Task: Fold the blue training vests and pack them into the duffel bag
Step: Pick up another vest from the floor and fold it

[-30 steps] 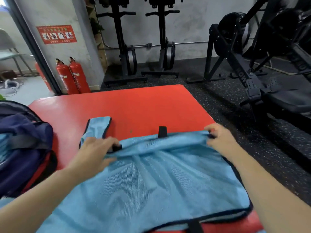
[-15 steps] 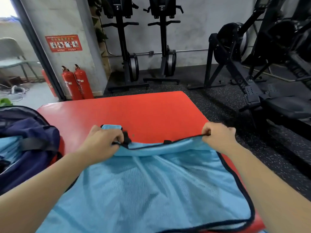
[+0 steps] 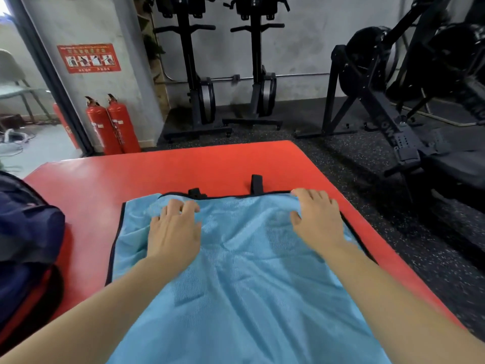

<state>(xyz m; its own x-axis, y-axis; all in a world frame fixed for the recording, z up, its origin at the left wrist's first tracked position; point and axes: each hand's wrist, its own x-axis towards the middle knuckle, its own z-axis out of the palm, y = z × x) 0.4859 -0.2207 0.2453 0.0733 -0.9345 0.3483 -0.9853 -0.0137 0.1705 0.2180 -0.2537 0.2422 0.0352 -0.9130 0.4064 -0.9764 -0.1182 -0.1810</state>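
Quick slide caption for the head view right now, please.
Left hand and right hand rest on a light blue training vest spread on the red table, navy duffel bag at the left.

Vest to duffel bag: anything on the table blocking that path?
Nothing visible. The vest lies on the table under the left hand and right hand; only bare red surface separates it from the duffel bag at left. The bag's opening is out of view.

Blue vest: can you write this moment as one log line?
left hand: on blue vest | right hand: on blue vest | blue vest: flat on red table | duffel bag: at left
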